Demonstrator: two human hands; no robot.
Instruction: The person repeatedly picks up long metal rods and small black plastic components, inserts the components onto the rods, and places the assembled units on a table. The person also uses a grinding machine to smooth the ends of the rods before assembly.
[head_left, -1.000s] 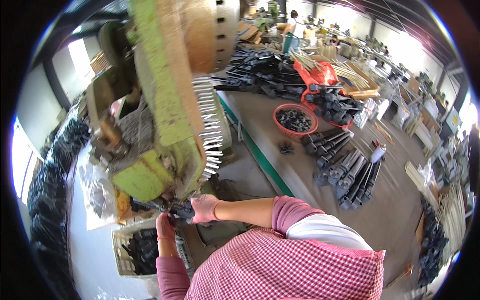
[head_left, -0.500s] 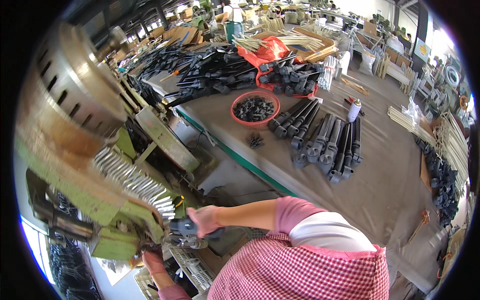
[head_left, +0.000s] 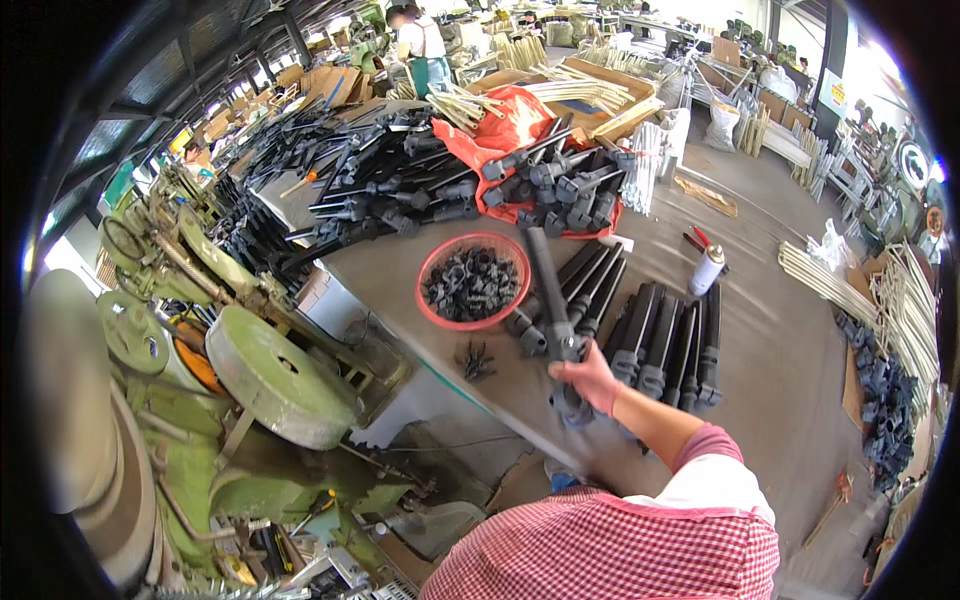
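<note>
My right hand point(head_left: 592, 378) is closed around the jointed lower end of a black tube point(head_left: 543, 275) with a thick ringed fitting. The tube tilts up and away over the table, its free end near a red basket point(head_left: 440, 318). Small black plastic parts point(head_left: 475, 283) fill that basket, and a few more small dark pieces point(head_left: 476, 361) lie in front of it. Just beyond and right of my hand, several similar black tubes point(head_left: 660, 345) lie side by side, fittings toward me. My left hand is out of view.
A green machine with a heavy wheel point(head_left: 280, 375) stands at left, beside the table's green edge. Farther back lie heaped black tubes point(head_left: 390, 205) and an orange-red bag point(head_left: 480, 150). A spray can point(head_left: 707, 270) stands at right. A person point(head_left: 425, 50) is in the background.
My right hand has swung from the machine to the table and now holds a black tube there. The view has turned right, and my left hand has dropped out of it.
</note>
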